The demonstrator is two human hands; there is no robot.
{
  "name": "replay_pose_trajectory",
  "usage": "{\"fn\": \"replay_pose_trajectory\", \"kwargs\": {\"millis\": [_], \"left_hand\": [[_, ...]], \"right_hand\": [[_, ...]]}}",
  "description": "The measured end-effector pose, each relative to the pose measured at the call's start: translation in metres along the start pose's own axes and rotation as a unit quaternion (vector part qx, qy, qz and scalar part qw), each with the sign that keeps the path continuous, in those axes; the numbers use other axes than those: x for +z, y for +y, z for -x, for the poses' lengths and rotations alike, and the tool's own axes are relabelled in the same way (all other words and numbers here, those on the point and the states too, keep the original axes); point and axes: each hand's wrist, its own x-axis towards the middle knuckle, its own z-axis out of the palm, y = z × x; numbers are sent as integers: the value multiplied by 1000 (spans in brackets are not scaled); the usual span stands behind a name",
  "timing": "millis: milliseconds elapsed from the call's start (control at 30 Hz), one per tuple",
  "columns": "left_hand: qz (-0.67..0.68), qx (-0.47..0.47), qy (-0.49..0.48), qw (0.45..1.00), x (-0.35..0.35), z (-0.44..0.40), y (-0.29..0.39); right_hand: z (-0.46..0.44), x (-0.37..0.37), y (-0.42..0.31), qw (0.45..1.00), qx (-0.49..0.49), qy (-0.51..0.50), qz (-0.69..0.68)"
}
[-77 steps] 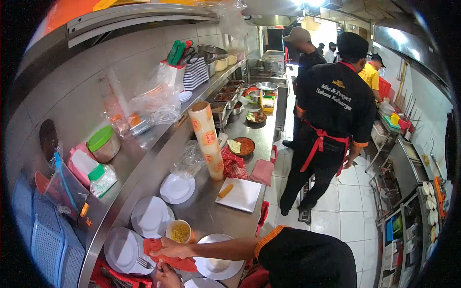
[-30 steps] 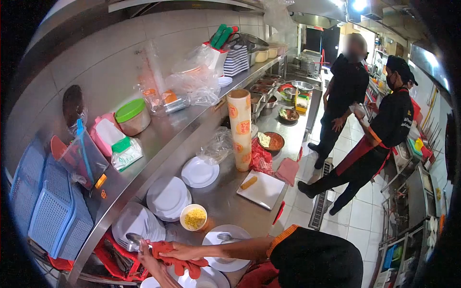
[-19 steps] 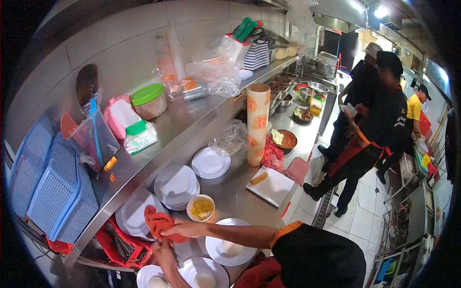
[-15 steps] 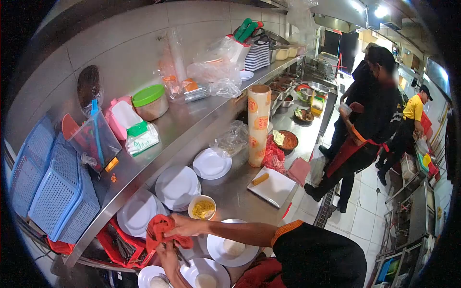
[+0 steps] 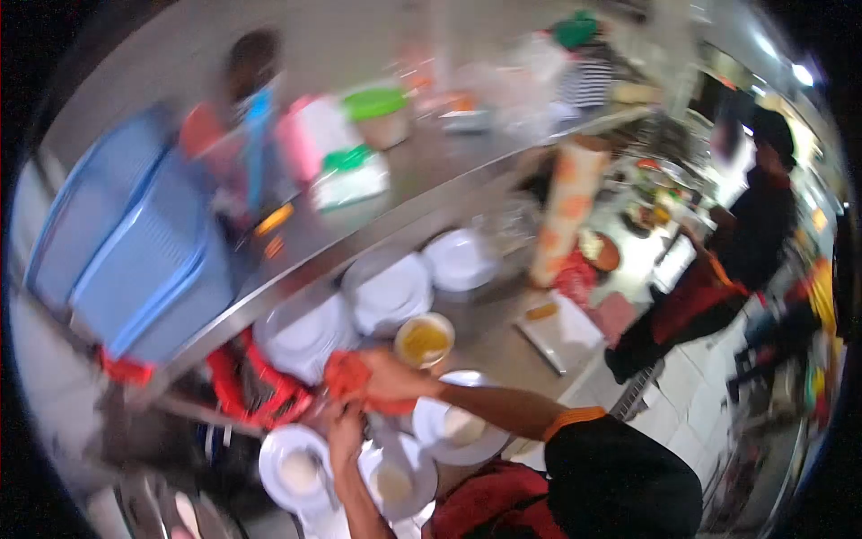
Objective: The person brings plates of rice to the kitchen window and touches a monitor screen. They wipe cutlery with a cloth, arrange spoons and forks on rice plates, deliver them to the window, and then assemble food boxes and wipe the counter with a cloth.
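My right hand [image 5: 395, 375] is closed on a bunched red cloth [image 5: 346, 375]. Just below it, my left hand [image 5: 344, 427] is closed against the cloth. A slim metal utensil seems to be in my left hand, though blur hides its exact kind. Three white plates, each with a mound of rice, lie under my forearms: a left plate [image 5: 274, 449], a middle plate [image 5: 422, 467] and a right plate [image 5: 494, 440]. Beyond my right hand stands a white bowl [image 5: 446, 331] of yellow food. A red basket [image 5: 256, 409] is left of the cloth.
Stacked white plates [image 5: 386, 292] sit beneath a steel shelf [image 5: 431, 184] holding blue baskets [image 5: 144, 260] and a green-lidded tub [image 5: 377, 112]. A tall patterned roll [image 5: 570, 211] stands near a square white plate [image 5: 575, 328]. Co-workers, one in dark clothes [image 5: 754, 216], are at right.
My view has swung and blurred, so the shelf and plates appear farther right. More of the area at lower left shows. Both hands stay together at the red cloth.
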Motion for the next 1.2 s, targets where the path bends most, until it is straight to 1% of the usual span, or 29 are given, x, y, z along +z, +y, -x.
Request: {"fn": "replay_pose_trajectory", "kwargs": {"millis": [33,67,100,133,167,233,267,300,333,367,400,467,533,567,600,633,667,700,733,800,833,900,933,967,1000,1033,1067,1133,1200], "left_hand": [[-29,28,36,999,7,4,3],[-45,23,-11,999,-7,-6,-11],[-46,30,-12,998,-8,-4,-6],[-48,40,-19,998,-2,-5,-1],[-41,53,-3,998,1,-6,-1],[-17,58,19,998,1,-7,3],[3,46,24,999,1,-5,6],[0,49,44,998,-6,-8,1],[30,19,34,999,-16,-11,-3],[55,11,50,997,-18,-9,1],[80,3,63,995,-17,-7,2],[126,-7,48,991,-21,-4,1],[173,-15,29,984,-23,-4,2],[172,-9,46,984,-20,-2,5],[170,-10,64,983,-18,0,2],[169,-17,61,984,-19,-4,-4],[172,-32,66,982,-19,-5,-4],[167,-28,83,982,-15,-5,-2],[163,-31,101,981,-11,-1,-4],[162,-32,93,982,-8,3,-12],[135,-17,65,989,-9,9,-9],[126,-50,75,988,-13,16,-19],[115,-70,77,988,-15,18,-20],[128,-38,109,985,-11,21,-20],[126,-33,108,986,-10,22,-21],[118,-17,139,983,-11,22,-23],[110,-2,171,979,-12,22,-24],[124,-7,176,976,-11,22,-18],[51,66,152,985,-13,15,-27]], "right_hand": [[-7,-23,-54,982,161,-88,-51],[-3,-5,-31,998,26,53,-14],[-6,-2,-26,990,110,-10,-84],[-9,1,-19,993,99,-8,-65],[-9,13,11,994,89,58,-13],[-18,6,-18,986,132,70,-76],[-24,3,-2,976,193,101,-5],[-41,-5,-18,954,181,231,-56],[-59,-18,-2,948,174,262,-43],[-75,-38,13,951,192,239,-43],[-92,-55,1,932,266,219,116],[-98,-66,110,940,125,195,251],[-84,-67,90,867,-66,257,421],[-70,-54,60,922,-22,201,331],[-52,-50,57,974,119,-6,194],[-19,-17,51,976,157,2,-148],[6,5,20,982,185,-22,-3],[22,17,-6,984,157,-63,-53],[41,38,0,981,157,-47,-103],[53,56,-18,968,206,-3,-143],[65,57,-26,962,229,-9,-146],[64,57,-32,963,266,-22,-24],[66,60,-32,965,261,-22,-26],[74,63,-34,974,226,4,4],[81,66,-34,981,189,31,35],[84,71,-32,984,166,60,26],[87,72,-33,985,161,61,26],[84,71,-46,980,193,37,21],[82,73,-40,980,189,58,17]]}}
